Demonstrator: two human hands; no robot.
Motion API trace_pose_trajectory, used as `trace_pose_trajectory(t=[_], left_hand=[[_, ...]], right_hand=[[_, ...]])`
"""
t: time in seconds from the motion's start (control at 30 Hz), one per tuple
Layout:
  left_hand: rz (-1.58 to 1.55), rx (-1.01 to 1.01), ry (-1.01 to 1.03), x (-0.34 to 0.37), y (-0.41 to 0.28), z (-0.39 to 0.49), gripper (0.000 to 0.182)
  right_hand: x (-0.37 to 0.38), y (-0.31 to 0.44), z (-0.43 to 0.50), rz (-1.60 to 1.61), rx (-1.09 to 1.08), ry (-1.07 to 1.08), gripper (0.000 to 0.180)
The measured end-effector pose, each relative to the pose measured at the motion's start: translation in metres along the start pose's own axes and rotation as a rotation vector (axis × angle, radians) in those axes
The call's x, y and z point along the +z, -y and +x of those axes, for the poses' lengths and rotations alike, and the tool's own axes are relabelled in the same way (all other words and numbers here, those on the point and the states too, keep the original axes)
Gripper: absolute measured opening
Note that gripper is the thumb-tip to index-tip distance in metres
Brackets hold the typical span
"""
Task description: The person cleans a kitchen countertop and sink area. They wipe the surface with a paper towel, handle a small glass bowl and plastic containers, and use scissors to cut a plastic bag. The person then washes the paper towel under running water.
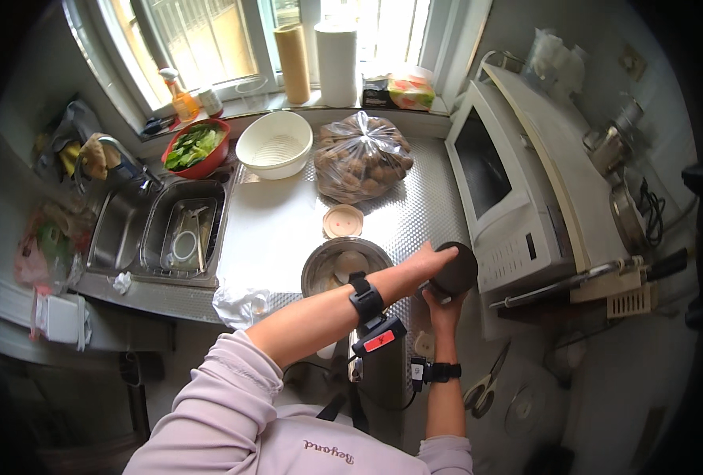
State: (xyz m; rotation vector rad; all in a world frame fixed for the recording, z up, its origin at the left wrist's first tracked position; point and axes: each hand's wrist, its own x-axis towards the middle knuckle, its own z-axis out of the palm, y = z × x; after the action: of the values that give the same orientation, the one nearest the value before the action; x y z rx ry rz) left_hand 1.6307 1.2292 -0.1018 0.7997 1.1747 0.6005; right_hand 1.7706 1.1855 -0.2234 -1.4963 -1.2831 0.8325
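Note:
Both my hands are on a dark round container at the counter's right side, beside the microwave. My left hand grips it from the upper left, its thumb lying across the dark top. From below, my right hand holds its near side. My left forearm passes over a stainless steel pot and hides part of it; something pale and round lies inside, too unclear to name. Just behind the pot is a small pale round lid with two red dots.
A bag of potatoes, a white colander and a red bowl of leafy greens stand at the back. The double sink is left, the microwave right. Crumpled plastic and scissors lie nearer me.

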Motion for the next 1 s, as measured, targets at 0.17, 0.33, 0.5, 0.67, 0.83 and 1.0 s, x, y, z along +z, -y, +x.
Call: trace_pose_trajectory(t=[0.17,0.33,0.5,0.67,0.83,1.0], left_hand=[[-0.033,0.170,-0.019,0.006,0.014,0.012,0.066],[0.176,0.367,-0.180,0.016,0.002,-0.011,0.061],[0.302,0.751,-0.030,0.018,-0.002,-0.073,0.069],[0.578,1.095,-0.285,0.029,0.018,-0.153,0.086],[0.376,1.422,-0.423,0.010,0.056,-0.224,0.094],[0.420,1.348,-0.579,-0.045,0.123,-0.346,0.103]], right_hand=[[-0.002,-0.003,0.007,-0.032,-0.061,-0.025,0.086],[-0.024,0.036,0.000,0.036,-0.128,-0.001,0.073],[-0.045,0.115,-0.027,0.034,-0.300,-0.094,0.070],[-0.023,0.182,-0.088,0.040,-0.582,-0.085,0.069],[0.009,0.208,-0.149,0.107,-0.679,0.017,0.068],[0.054,0.229,-0.245,0.212,-0.689,0.268,0.068]])
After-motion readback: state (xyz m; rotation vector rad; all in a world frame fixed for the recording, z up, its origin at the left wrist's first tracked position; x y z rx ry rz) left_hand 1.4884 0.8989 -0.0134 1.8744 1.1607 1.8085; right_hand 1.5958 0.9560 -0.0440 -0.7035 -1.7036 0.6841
